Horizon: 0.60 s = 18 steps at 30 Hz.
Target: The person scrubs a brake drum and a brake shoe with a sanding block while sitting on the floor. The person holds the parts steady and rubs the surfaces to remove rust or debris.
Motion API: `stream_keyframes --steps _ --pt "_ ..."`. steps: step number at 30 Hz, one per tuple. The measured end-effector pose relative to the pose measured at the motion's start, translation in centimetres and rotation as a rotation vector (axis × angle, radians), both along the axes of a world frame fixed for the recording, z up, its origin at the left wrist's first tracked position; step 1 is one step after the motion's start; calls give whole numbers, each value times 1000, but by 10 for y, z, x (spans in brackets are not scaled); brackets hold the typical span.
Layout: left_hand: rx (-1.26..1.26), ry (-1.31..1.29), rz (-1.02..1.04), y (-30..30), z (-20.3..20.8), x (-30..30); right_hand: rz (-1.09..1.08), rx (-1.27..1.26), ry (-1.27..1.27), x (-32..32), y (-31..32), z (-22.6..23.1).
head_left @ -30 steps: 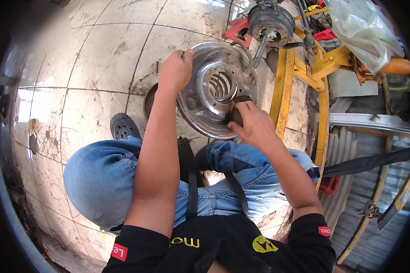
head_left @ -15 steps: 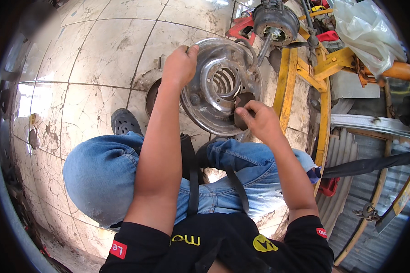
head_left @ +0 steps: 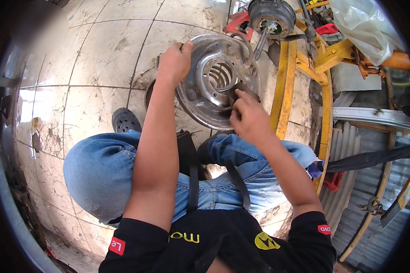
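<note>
A round, worn metal brake backing plate is tilted up in front of my knees. Its large centre hole shows the rings of a coil spring behind it. My left hand is closed on the plate's upper left rim. At the lower right of the hole, my right hand presses a dark piece of sandpaper against the plate's face. The fingers of that hand are bent and cover most of the sheet. A cable or hose curves off the plate's upper right.
To the right stands a yellow metal frame. Beyond the plate are a dark brake drum with a shaft and a red stand. A clear plastic bag hangs at the upper right. Cracked tiles cover the floor.
My right hand has shifted a little left and up across the plate, taking the sandpaper with it. The plate and my left hand sit slightly farther left and higher in view.
</note>
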<state>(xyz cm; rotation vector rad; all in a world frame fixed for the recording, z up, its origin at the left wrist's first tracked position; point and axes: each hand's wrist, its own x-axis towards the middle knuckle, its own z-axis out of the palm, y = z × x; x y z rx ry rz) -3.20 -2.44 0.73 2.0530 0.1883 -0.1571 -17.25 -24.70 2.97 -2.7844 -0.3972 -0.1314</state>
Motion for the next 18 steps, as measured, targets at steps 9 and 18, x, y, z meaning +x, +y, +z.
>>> stream_keyframes --steps 9,18 --pt "-193 142 -12 8 7 -6 -89 50 -8 5 -1 4" --pt "-351 239 -24 25 -3 -20 -185 70 160 5 -9 7"
